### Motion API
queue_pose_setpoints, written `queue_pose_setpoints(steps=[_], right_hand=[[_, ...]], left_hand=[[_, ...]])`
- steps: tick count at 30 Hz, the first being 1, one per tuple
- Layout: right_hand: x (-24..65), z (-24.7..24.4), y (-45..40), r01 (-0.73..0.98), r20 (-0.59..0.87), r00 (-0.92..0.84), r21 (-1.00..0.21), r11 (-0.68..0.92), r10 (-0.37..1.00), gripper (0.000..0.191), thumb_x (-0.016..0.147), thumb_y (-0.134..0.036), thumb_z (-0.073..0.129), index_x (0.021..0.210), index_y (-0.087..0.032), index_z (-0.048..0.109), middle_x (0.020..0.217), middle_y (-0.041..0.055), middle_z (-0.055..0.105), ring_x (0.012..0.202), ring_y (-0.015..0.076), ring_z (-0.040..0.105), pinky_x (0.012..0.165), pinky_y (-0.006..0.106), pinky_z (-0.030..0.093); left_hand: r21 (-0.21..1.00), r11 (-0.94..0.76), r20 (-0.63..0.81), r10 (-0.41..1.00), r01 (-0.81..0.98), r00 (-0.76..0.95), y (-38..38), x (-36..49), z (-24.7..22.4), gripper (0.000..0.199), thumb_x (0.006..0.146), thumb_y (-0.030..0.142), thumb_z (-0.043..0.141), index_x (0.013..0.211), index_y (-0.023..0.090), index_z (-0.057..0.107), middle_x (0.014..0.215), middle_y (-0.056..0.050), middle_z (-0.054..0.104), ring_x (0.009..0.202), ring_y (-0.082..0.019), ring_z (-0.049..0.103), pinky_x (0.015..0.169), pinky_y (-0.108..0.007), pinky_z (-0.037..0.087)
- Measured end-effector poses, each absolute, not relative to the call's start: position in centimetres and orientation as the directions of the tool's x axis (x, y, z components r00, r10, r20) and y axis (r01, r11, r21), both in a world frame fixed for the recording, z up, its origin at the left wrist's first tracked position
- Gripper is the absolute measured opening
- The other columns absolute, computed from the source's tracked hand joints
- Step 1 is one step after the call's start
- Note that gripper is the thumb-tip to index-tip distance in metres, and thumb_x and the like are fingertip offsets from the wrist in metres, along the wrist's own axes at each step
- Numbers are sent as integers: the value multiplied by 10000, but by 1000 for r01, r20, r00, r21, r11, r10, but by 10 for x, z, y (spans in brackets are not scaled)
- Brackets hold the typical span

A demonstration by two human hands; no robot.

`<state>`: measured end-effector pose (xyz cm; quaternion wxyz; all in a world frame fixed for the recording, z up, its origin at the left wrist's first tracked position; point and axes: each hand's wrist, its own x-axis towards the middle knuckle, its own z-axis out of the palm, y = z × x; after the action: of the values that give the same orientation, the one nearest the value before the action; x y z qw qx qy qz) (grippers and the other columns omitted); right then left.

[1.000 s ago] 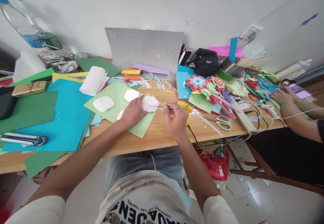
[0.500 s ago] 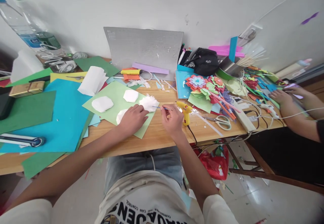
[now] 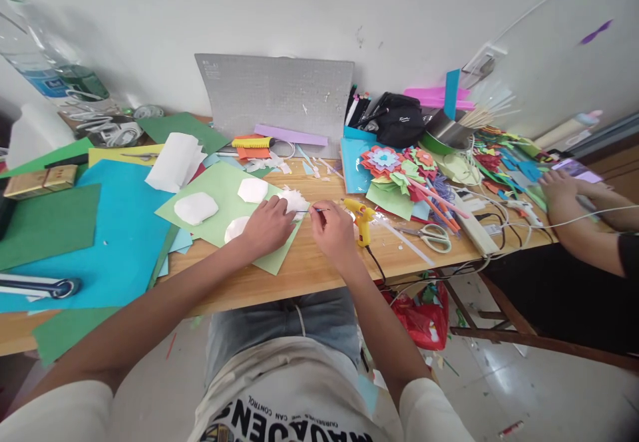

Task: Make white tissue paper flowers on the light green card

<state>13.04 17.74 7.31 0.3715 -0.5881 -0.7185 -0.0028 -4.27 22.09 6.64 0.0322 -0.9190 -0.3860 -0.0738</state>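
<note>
- White fringed paper flower (image 3: pixel 293 200) lies on the pale green sheet (image 3: pixel 225 192) on the bench (image 3: pixel 319 265), just ahead of both hands.
- Left hand (image 3: pixel 268 225) rests flat beside it, fingers (image 3: pixel 285 210) loosely spread, touching its near edge.
- Right hand (image 3: pixel 333 232) has fingers pinched on a thin blue stick (image 3: pixel 310 210), tip at the flower.
- Yellow glue gun (image 3: pixel 360 219) stands just right of it.

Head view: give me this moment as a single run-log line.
left hand: pressing on white fringed paper flower | right hand: pinching thin stick, tip at flower | surface: light green sheet | nearby: yellow glue gun
</note>
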Motion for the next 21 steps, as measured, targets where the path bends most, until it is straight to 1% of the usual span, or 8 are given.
queue_pose_setpoints(steps=[3, 6, 11, 14, 17, 19, 21], right_hand=[[126, 85, 189, 882, 462, -65, -387, 268, 884, 163, 942, -239, 489, 857, -189, 620, 855, 75, 695, 791, 201, 630, 712, 300, 441], [121, 98, 205, 908, 407, -100, -335, 250, 908, 177, 940, -251, 496, 829, -188, 619, 792, 70, 683, 736, 205, 618, 673, 301, 419], [118, 109, 222, 922, 372, -116, -304, 239, 921, 212, 919, -304, 565, 747, -193, 618, 693, 54, 657, 666, 205, 596, 633, 298, 388], [120, 108, 220, 922, 367, -118, -306, 239, 923, 183, 909, -292, 581, 762, -193, 627, 690, 54, 660, 669, 208, 600, 637, 299, 392], [123, 106, 211, 904, 345, -149, -332, 269, 927, 111, 902, -214, 560, 826, -188, 637, 778, 67, 697, 726, 215, 629, 675, 309, 420], [126, 103, 204, 867, 333, -187, -386, 314, 924, 121, 897, -167, 532, 854, -195, 641, 842, 58, 716, 770, 206, 647, 715, 308, 443], [129, 101, 195, 818, 363, -187, -457, 349, 913, 148, 904, -164, 506, 868, -205, 643, 875, 44, 722, 795, 191, 657, 743, 302, 465]], left_hand=[[-6, -696, 157, 708, 718, 688, 218, -42, 65, 326, 940, 313, 471, 1159, 152, 650, 994, -154, 575, 980, -312, 490, 771, -409, 416], [9, -689, 155, 717, 725, 680, 218, -42, 64, 311, 929, 323, 481, 1114, 148, 660, 982, -157, 572, 976, -315, 489, 787, -421, 423], [36, -674, 183, 730, 738, 658, 219, -40, 63, 315, 926, 343, 476, 1098, 162, 669, 998, -161, 562, 995, -322, 478, 805, -435, 422], [51, -671, 196, 733, 739, 652, 221, -40, 62, 314, 915, 362, 492, 1061, 158, 682, 991, -165, 552, 997, -331, 470, 807, -445, 421], [57, -662, 200, 741, 748, 641, 221, -39, 62, 321, 907, 381, 505, 1041, 156, 689, 980, -163, 544, 992, -331, 467, 807, -444, 421], [56, -655, 205, 746, 753, 633, 222, -39, 62, 327, 907, 391, 504, 1040, 157, 691, 976, -161, 540, 991, -331, 466, 802, -439, 420], [49, -652, 215, 747, 757, 630, 221, -39, 62, 333, 908, 392, 501, 1047, 159, 693, 976, -160, 539, 987, -330, 465, 797, -435, 419]])
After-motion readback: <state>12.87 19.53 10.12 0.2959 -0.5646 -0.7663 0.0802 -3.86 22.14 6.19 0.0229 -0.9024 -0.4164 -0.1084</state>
